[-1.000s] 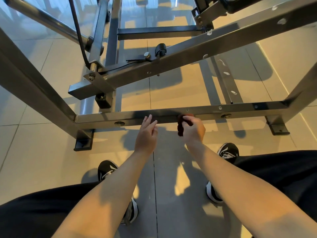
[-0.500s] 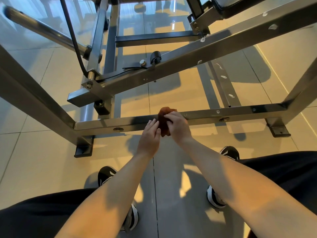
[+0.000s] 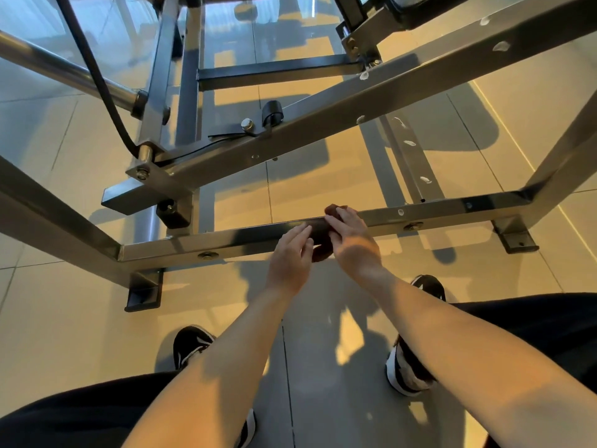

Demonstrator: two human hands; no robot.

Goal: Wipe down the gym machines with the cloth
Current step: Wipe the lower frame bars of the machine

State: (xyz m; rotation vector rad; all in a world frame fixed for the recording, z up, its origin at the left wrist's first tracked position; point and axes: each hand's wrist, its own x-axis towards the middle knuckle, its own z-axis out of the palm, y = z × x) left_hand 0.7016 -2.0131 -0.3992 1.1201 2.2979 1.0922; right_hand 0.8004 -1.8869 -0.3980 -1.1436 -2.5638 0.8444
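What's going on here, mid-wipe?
Yes. A person is bent over the base of a gym machine frame. The right hand grips a dark reddish cloth pressed onto the low horizontal crossbar, about halfway along it. The left hand sits right beside the cloth with its fingers fairly straight; whether it touches the cloth can't be told. Both feet stand on the tiled floor just short of the bar.
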